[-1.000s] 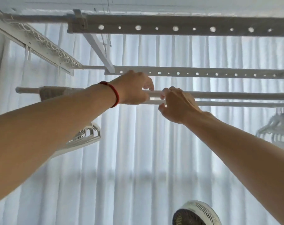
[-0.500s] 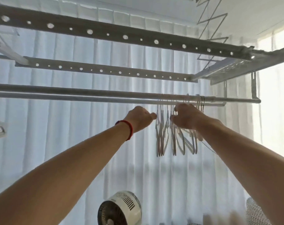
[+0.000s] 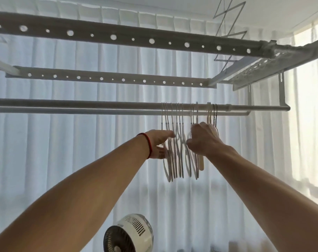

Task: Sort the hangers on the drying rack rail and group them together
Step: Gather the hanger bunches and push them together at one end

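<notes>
Several pale hangers (image 3: 176, 160) hang side by side from the round drying rack rail (image 3: 100, 104), toward its right end. A cream hanger (image 3: 201, 165) and two dark thin hooks (image 3: 215, 115) hang at the right of the bunch. My left hand (image 3: 159, 143), with a red band on the wrist, has its fingers straight and touches the left side of the bunch. My right hand (image 3: 202, 138) has its fingers curled in among the hangers on the right; what they hold is hidden behind the hand.
Two perforated flat bars (image 3: 118, 38) run above the rail, joined to a mesh end frame (image 3: 274, 64) at the right. White curtains fill the background. A round white fan (image 3: 129, 233) stands below, between my forearms.
The view swung right along the rail to the hanger bunch. Both hands left the bare rail and dropped onto the hangers; the left hand's fingers have straightened.
</notes>
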The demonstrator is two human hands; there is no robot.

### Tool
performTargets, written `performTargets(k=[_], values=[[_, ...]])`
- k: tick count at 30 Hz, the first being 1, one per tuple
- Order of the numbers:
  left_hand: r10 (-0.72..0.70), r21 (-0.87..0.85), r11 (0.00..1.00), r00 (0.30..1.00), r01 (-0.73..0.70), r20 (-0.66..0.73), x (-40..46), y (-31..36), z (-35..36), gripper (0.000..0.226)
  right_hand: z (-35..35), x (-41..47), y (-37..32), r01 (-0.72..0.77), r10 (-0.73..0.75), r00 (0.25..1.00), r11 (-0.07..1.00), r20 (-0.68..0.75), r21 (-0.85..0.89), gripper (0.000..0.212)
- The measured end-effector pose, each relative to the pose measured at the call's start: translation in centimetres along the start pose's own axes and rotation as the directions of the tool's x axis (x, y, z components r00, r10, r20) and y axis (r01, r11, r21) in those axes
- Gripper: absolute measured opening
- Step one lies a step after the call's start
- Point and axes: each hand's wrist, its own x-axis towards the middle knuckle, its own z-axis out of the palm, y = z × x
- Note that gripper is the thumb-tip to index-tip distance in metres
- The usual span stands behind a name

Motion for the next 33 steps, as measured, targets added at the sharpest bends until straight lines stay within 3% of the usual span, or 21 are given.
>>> performTargets(k=[4,6,9,12,15,17,19,21,25,31,33], values=[[-0.011,-0.126,0.992,0.993,0.026,0.118,-0.1,-0.8,1.3,0.008,-0.8,-0.7,0.0,0.020,-0.007,0.997,0.985,0.076,-0.172,0.011],[-0.009,-0.152,0.988,0.992,0.028,0.127,-0.1,-1.1,2.0,0.012,-0.9,-0.7,-0.3,0.007,0.022,0.989,0.981,0.147,-0.195,0.019],[0.006,-0.245,0.969,0.992,0.025,0.125,0.3,-1.4,2.6,0.014,-0.8,-0.5,-0.4,-0.018,0.028,0.986,0.998,0.166,-0.062,0.015],[0.027,-0.304,0.953,0.992,0.013,0.125,0.3,-1.7,2.0,0.010,-0.8,0.0,-0.3,-0.120,0.093,0.984,0.975,0.152,0.185,0.017],[0.064,-0.314,0.949,0.993,-0.029,0.101,0.5,-2.0,1.1,0.034,-1.1,0.1,-1.0,-0.258,0.150,0.958,0.817,0.243,0.516,0.006],[0.089,-0.333,0.942,0.986,-0.038,0.139,0.3,-1.9,0.6,0.043,-0.7,0.1,-1.8,-0.329,0.164,0.940,0.667,0.300,0.668,0.015],[0.117,-0.330,0.942,0.982,-0.063,0.146,0.0,-1.7,0.3,0.033,-0.3,-0.2,-2.5,-0.369,0.181,0.929,0.531,0.323,0.763,0.026],[0.139,-0.308,0.947,0.982,-0.094,0.127,-0.1,-1.7,-0.3,0.019,0.0,-0.7,-3.1,-0.376,0.189,0.926,0.418,0.326,0.827,0.024],[0.148,-0.248,0.960,0.987,-0.126,0.070,-0.6,-1.8,-2.2,0.014,0.1,-1.5,-4.8,-0.358,0.146,0.934,0.357,0.327,0.863,0.008],[0.130,-0.254,0.959,0.991,-0.123,0.010,-1.9,-2.4,-7.0,0.012,0.8,-1.3,-8.5,-0.403,0.051,0.915,0.178,0.401,0.898,0.026],[0.138,-0.232,0.962,0.990,-0.142,-0.034,-2.4,-2.6,-8.9,0.015,1.4,-1.3,-10.3,-0.404,0.039,0.914,0.170,0.403,0.899,0.026]])
